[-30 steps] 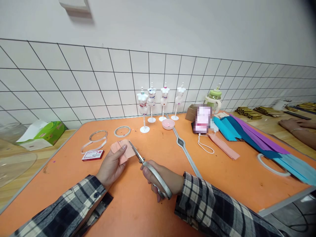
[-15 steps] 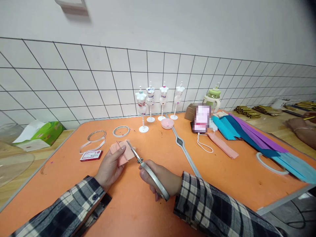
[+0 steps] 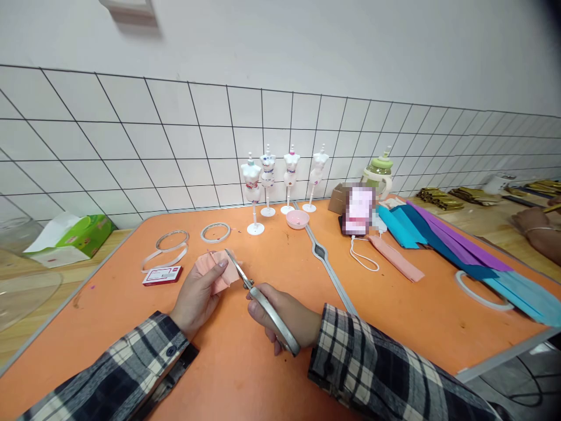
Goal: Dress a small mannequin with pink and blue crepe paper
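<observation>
A small folded piece of pink crepe paper (image 3: 225,278) is pinched between the thumb and fingers of my left hand (image 3: 199,292). My right hand (image 3: 284,313) grips a pair of metal scissors (image 3: 274,318) by the handles, its fingers wrapped through them. The blades point up and to the left and lie at the right edge of the pink paper. Whether the blades are apart or together is hard to make out. Left of my left hand lie a red and white box (image 3: 162,275) and a roll of tape (image 3: 172,240).
Behind stand several small white dress forms (image 3: 252,181) and a pink bowl (image 3: 297,220). A grey strap (image 3: 335,280) crosses the orange table (image 3: 245,374). To the right are a propped phone (image 3: 359,210), a bottle (image 3: 379,174) and coloured paper (image 3: 460,240). Another person's hand (image 3: 532,225) shows far right.
The pink paper has shifted slightly in my left hand, its right edge now lying along the blades. My right hand and the scissors have barely moved.
</observation>
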`<action>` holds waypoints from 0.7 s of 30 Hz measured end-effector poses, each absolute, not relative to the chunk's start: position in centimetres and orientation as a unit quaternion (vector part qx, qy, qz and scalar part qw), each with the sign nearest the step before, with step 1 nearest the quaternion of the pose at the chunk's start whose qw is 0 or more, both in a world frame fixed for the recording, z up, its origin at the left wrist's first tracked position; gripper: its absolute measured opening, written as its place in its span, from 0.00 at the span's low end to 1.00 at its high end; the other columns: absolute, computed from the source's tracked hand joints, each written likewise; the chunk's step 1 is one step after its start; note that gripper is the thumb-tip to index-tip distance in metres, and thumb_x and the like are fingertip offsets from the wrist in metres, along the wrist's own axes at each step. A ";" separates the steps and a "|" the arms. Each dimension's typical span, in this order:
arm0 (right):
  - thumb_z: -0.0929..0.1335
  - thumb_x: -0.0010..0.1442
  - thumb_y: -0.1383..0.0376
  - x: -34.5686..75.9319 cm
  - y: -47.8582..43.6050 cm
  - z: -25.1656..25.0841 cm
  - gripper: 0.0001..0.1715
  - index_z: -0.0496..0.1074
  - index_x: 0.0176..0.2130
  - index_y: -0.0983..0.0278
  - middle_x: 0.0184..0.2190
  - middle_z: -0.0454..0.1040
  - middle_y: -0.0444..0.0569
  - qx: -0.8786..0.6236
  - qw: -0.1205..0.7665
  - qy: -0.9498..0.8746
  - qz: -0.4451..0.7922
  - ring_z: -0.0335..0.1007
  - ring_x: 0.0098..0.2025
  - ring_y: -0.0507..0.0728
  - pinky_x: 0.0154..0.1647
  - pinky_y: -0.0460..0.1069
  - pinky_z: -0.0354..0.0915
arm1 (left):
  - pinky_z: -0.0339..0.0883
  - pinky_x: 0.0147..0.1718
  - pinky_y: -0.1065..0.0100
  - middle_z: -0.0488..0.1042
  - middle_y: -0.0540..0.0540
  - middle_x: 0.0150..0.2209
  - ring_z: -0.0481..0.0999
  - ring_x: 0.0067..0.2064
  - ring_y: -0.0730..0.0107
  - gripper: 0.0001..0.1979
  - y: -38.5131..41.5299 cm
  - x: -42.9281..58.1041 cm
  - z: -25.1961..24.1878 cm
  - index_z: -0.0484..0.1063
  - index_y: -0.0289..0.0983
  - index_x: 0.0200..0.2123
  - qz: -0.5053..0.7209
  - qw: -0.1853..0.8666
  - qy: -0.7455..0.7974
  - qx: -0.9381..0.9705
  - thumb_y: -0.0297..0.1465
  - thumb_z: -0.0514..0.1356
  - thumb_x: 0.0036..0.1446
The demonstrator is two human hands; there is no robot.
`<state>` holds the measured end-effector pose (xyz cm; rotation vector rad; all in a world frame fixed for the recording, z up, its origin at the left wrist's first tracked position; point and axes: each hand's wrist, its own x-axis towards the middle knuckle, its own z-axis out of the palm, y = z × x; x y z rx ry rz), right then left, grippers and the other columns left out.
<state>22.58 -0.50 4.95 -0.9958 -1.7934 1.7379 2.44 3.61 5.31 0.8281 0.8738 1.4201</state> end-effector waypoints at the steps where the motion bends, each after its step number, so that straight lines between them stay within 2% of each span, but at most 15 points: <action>1: 0.60 0.60 0.36 22.6 -0.5 4.9 0.35 0.59 0.51 0.59 0.18 0.62 0.34 -0.360 0.226 -0.650 0.629 0.61 0.14 0.48 0.12 0.43 0.64 | 0.74 0.39 0.73 0.81 0.48 0.36 0.79 0.36 0.68 0.15 3.6 2.5 5.4 0.77 0.37 0.39 0.614 0.596 0.377 0.356 0.33 0.73 0.47; 13: 0.61 0.61 0.37 22.2 -0.5 4.5 0.33 0.59 0.51 0.58 0.21 0.60 0.35 -0.357 0.236 -0.631 0.647 0.61 0.16 0.48 0.12 0.44 0.66 | 0.75 0.36 0.72 0.80 0.47 0.35 0.79 0.35 0.68 0.17 3.4 2.7 5.5 0.75 0.35 0.40 0.616 0.587 0.384 0.358 0.31 0.73 0.47; 21: 0.61 0.61 0.37 22.2 -0.8 4.9 0.32 0.60 0.50 0.59 0.20 0.61 0.35 -0.379 0.237 -0.641 0.624 0.61 0.14 0.48 0.10 0.43 0.64 | 0.75 0.41 0.73 0.81 0.45 0.42 0.81 0.40 0.68 0.17 3.7 2.4 5.0 0.75 0.36 0.45 0.610 0.598 0.381 0.354 0.31 0.71 0.51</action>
